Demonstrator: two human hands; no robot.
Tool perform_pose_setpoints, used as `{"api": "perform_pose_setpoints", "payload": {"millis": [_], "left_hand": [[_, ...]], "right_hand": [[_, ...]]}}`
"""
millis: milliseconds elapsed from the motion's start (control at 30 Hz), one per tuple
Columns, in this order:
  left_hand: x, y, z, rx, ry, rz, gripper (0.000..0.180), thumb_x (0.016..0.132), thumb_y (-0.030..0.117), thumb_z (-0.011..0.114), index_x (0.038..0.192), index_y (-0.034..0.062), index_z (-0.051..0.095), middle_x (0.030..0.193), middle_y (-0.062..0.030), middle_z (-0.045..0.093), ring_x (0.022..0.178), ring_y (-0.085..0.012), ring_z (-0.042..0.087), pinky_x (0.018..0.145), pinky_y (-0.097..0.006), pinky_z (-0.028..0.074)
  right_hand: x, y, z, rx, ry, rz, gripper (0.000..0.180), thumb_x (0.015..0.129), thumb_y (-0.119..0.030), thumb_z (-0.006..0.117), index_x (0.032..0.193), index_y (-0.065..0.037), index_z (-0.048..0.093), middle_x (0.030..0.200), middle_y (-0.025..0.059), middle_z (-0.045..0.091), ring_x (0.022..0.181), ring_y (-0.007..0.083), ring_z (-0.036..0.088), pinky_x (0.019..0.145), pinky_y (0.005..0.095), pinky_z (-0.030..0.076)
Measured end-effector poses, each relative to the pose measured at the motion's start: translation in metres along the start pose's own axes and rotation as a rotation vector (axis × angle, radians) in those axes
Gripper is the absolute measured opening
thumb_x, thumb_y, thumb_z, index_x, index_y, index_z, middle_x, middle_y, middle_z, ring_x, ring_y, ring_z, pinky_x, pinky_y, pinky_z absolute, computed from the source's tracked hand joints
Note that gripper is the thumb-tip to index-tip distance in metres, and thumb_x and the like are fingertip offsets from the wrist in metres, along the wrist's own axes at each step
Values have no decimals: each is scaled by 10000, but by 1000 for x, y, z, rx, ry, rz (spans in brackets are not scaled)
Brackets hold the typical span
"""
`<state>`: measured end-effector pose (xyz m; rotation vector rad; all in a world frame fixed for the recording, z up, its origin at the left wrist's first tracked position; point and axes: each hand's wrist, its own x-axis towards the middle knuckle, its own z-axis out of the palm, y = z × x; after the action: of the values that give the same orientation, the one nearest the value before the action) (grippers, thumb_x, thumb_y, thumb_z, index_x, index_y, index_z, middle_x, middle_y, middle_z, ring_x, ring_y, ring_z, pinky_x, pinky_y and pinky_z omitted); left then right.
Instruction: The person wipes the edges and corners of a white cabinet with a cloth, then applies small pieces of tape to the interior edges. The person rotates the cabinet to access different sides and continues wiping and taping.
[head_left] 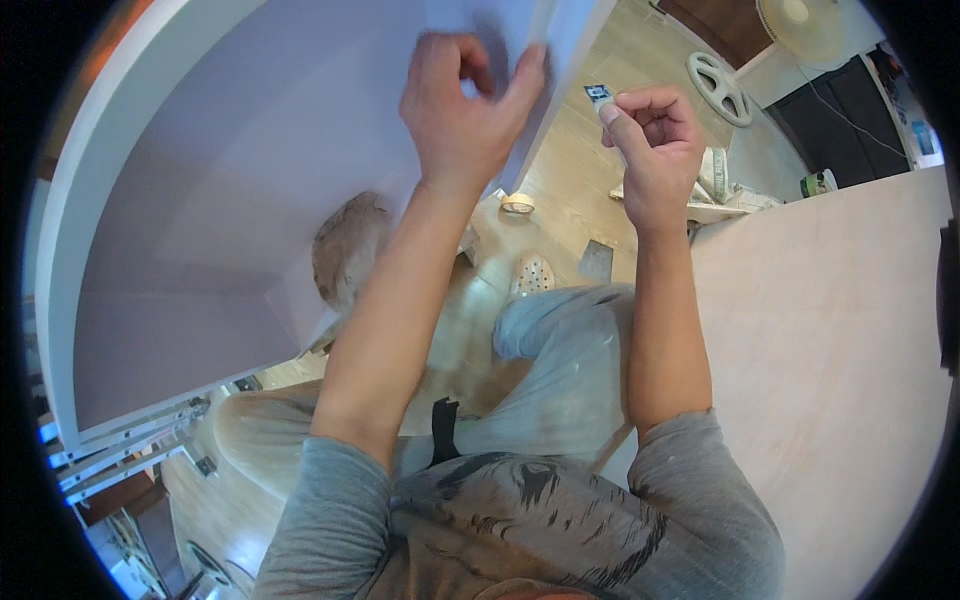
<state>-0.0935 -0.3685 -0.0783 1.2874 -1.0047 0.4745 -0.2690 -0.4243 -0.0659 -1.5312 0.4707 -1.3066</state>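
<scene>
My right hand [655,150] pinches a small flat piece with a dark blue and white printed face [598,94] between thumb and forefinger; its exact kind cannot be made out. To the left, my left hand [465,115] is against the inside of a pale, white-edged cabinet [190,190]. Its thumb is stretched out beside the cabinet's upright edge [560,90], well apart from the bent fingers. Nothing shows in that hand, though its fingertips are partly hidden.
A pale wooden panel [830,350] fills the right side. Beyond it are a wheel-shaped base [718,88], a fan [800,22] and a small tub [818,183]. A tape roll [517,203] lies near my shoe [533,272]. Metal rails [135,455] stand lower left.
</scene>
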Motion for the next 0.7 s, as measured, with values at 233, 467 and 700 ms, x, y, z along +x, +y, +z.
{"api": "perform_pose_setpoints", "payload": {"millis": [233,467,700], "left_hand": [[-22,-6,3,2,-188,-49,297,793,160,842,836,76,561,779,-44,542,662,-194,558,611,-338,476],[-90,-32,-9,4,-364,-308,238,803,116,753,797,73,519,833,-68,518,623,-235,520,581,-390,473],[-11,4,2,-25,-119,19,248,777,98,808,751,79,561,705,-38,555,582,-184,559,574,-332,472]], "right_hand": [[-2,-5,6,60,12,-11,145,883,34,770,948,-20,653,852,15,689,741,62,621,669,211,492],[-1,-2,3,32,-11,-22,140,885,33,767,948,-24,654,844,13,686,741,58,618,672,210,493],[-1,0,-3,15,3,-12,142,884,31,767,950,-28,656,849,6,682,743,56,611,670,209,491]]}}
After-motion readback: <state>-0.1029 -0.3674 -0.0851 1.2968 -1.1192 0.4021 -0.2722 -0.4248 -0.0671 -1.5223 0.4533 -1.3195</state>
